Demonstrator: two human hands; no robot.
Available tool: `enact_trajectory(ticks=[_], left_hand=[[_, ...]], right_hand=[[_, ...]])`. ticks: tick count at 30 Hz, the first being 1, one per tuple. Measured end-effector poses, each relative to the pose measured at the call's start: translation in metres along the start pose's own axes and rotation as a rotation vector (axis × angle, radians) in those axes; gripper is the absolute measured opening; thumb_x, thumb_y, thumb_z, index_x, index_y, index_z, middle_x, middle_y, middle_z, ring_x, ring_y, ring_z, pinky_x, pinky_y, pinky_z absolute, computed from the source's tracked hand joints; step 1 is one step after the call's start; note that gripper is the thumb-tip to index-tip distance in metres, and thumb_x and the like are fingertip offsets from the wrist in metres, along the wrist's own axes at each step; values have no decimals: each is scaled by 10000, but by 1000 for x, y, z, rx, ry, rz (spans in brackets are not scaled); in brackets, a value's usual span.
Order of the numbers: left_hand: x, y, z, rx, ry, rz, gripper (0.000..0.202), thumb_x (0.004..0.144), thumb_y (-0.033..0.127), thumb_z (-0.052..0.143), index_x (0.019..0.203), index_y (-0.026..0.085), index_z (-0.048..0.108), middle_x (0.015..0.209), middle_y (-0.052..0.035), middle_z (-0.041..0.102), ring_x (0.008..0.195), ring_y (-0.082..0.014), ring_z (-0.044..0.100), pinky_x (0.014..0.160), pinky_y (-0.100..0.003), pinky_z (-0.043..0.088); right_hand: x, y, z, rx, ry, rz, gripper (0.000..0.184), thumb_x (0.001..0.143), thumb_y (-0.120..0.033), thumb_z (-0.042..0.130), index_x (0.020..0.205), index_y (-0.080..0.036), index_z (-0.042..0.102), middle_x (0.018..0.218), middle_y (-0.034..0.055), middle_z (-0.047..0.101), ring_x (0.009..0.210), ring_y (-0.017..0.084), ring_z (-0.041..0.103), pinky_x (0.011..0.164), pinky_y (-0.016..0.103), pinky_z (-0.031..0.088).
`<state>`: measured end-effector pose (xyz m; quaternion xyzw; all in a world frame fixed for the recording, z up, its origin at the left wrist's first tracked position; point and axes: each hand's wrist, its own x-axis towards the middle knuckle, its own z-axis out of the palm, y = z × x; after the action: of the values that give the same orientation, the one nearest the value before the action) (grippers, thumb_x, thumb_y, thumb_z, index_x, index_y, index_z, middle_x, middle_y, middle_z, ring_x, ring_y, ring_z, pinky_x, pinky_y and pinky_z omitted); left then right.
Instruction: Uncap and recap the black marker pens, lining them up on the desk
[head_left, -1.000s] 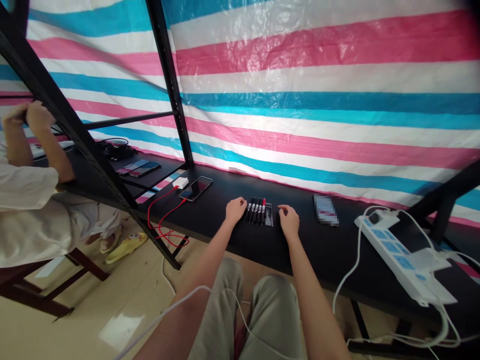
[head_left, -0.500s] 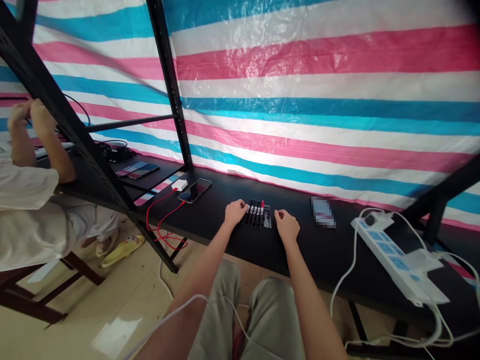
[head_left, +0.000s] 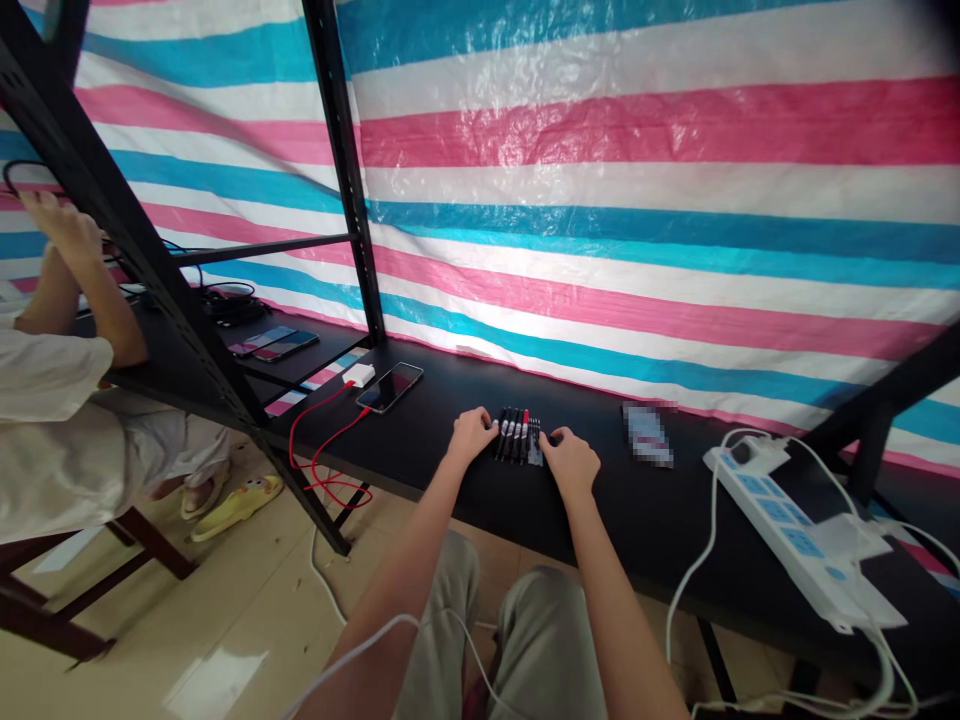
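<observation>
A row of black marker pens [head_left: 513, 436], one with a red end, lies side by side on the black tabletop [head_left: 442, 375]. Several thinner dark sticks sit along the row's right side; their kind is too small to tell. My left hand [head_left: 472, 436], fingers bent, has its thumb and fingertips against the left side of the row. From the opposite side, my right hand [head_left: 572, 463] presses its bent fingertips against the right end. The row is squeezed between both hands, and the pens rest on the table.
To the left lie a phone [head_left: 391, 388], a white charger [head_left: 358, 375] and a red cable [head_left: 324, 438]. A pixelated item [head_left: 647, 434] and a white power strip [head_left: 802, 540] with cords are on the right. Beyond the shelf post [head_left: 349, 180], a person's hands [head_left: 71, 230] are raised.
My right hand has moved left, up to the pens. The row looks narrower and tighter. At the far left, the other person's hands have shifted.
</observation>
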<state>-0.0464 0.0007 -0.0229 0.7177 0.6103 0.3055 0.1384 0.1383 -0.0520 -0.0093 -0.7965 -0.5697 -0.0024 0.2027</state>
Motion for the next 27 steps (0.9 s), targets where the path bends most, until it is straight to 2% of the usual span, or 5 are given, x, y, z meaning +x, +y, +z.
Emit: enact_trajectory(ticks=[11, 16, 23, 25, 27], left_hand=[[-6, 7, 0, 122, 18, -5, 129, 720, 298, 542, 759, 180, 506, 845, -30, 549, 847, -162, 509, 711, -257, 367], [-5, 5, 4, 157, 65, -35, 114, 725, 275, 533, 772, 179, 495, 878, -40, 529, 865, -177, 490, 717, -271, 362], [-5, -2, -4, 214, 144, -241, 129, 809, 267, 466, 848, 165, 533, 913, -66, 547, 901, -191, 482, 735, -288, 357], [-5, -1, -3, 259, 172, -196, 164, 827, 268, 448, 914, 165, 541, 935, -75, 544, 930, -205, 467, 773, -315, 345], [-6, 1, -1, 314, 242, -142, 233, 848, 269, 414, 1030, 168, 520, 960, -87, 535, 956, -223, 445, 811, -356, 326]], right_hand=[[2, 2, -1, 89, -58, 52, 279, 719, -461, 497, 887, -272, 616, 780, 24, 625, 759, 203, 589, 620, 275, 396], [5, 5, -2, 42, -32, 78, 244, 747, -347, 468, 879, -198, 609, 821, 72, 625, 777, 213, 596, 647, 296, 421], [38, 33, -19, -98, -303, 92, 254, 709, -286, 532, 849, -98, 629, 897, 183, 608, 807, 257, 607, 640, 317, 448], [41, 40, -18, -94, -290, 95, 263, 708, -284, 525, 857, -93, 625, 893, 187, 606, 801, 261, 606, 637, 325, 446], [39, 44, -13, -41, -203, 106, 274, 730, -304, 486, 857, -102, 620, 854, 172, 611, 777, 259, 604, 631, 332, 438]])
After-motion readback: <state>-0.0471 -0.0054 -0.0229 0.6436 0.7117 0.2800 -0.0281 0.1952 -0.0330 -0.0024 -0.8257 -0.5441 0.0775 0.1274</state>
